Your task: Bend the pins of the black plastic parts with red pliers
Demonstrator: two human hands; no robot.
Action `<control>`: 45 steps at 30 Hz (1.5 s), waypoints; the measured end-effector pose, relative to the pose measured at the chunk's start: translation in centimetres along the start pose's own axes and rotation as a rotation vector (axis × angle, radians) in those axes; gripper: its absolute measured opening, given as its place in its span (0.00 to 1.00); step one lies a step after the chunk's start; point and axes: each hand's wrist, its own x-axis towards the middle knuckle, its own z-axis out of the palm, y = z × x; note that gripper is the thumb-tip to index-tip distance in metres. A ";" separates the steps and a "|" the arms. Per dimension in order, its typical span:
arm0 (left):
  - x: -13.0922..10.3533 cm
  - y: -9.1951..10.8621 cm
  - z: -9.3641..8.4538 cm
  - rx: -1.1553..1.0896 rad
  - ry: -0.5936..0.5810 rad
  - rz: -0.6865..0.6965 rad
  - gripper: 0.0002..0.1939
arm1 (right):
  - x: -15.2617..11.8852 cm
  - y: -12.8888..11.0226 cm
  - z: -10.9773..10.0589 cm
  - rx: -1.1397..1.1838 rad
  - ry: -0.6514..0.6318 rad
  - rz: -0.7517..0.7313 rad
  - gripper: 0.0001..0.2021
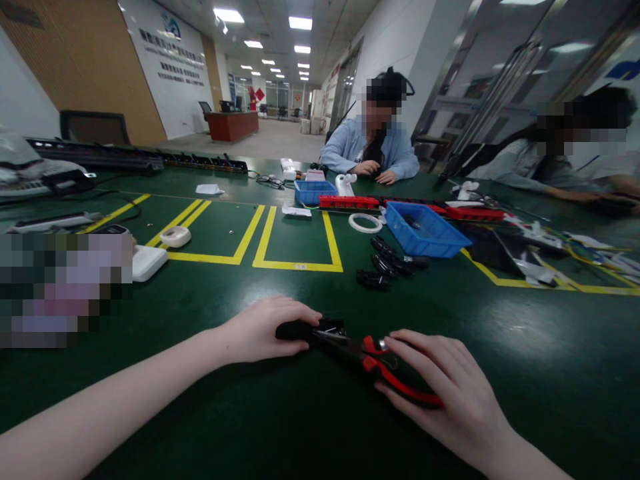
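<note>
My left hand (280,328) is wrapped round a small black part (295,330) low over the green table, thumb and fingers on either side of it. My right hand (445,380) holds pliers (405,387) with red and black handles, its fingers on the upper handle and its thumb along the lower one. The jaws of the pliers point left and reach the open, right-hand end of the black part. What exactly lies between the jaws is too small to tell.
Several black parts (384,260) lie beyond my hands, beside a blue bin (425,230) and a white ring (365,223). Yellow tape (300,267) marks the green table (215,300). A smaller blue bin (315,192) stands farther back. A person (370,147) sits opposite; others sit at right.
</note>
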 end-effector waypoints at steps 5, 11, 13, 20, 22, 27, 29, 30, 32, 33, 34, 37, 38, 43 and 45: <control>0.0 -0.2 0.2 0.070 -0.015 0.078 0.16 | 0.1 0.4 0.0 0.042 -0.025 0.050 0.22; 0.0 -0.2 0.1 0.072 -0.022 0.067 0.17 | 0.2 0.5 -0.1 0.078 -0.040 0.084 0.22; 0.0 -0.2 0.0 0.063 -0.023 0.055 0.18 | 0.3 0.4 -0.1 0.081 -0.028 0.093 0.23; -0.1 0.1 0.0 0.073 -0.023 -0.002 0.26 | 0.4 0.6 0.1 0.105 -0.004 0.146 0.24; -0.1 0.1 0.0 0.070 -0.031 0.018 0.25 | 0.4 0.6 0.1 0.120 -0.018 0.161 0.24; 0.0 0.0 0.1 0.080 -0.050 0.069 0.22 | 0.7 0.3 0.3 0.159 -0.046 0.166 0.23; 0.1 -0.1 0.1 0.081 -0.044 0.069 0.22 | 0.7 0.2 0.3 0.163 -0.049 0.166 0.23; 0.1 -0.1 0.1 0.080 -0.041 0.070 0.21 | 0.8 0.2 0.3 0.161 -0.053 0.166 0.23; 0.1 -0.1 0.1 0.077 -0.042 0.075 0.21 | 0.8 0.1 0.4 0.156 -0.059 0.163 0.22; 0.1 -0.1 0.1 0.076 -0.045 0.077 0.21 | 0.8 0.1 0.4 0.155 -0.059 0.159 0.22; 0.1 -0.1 0.0 0.074 -0.051 0.078 0.21 | 0.7 0.1 0.4 0.154 -0.062 0.155 0.22; 0.1 0.0 0.0 0.074 -0.056 0.081 0.20 | 0.7 0.0 0.4 0.152 -0.075 0.145 0.22; 0.1 0.0 0.0 0.076 -0.054 0.081 0.20 | 0.6 0.0 0.4 0.150 -0.081 0.143 0.22; 0.1 0.0 0.0 0.090 -0.057 0.076 0.20 | 0.5 0.1 0.3 0.139 -0.087 0.124 0.23; 0.1 0.1 0.0 0.089 -0.058 0.074 0.19 | 0.5 0.0 0.3 0.137 -0.084 0.115 0.23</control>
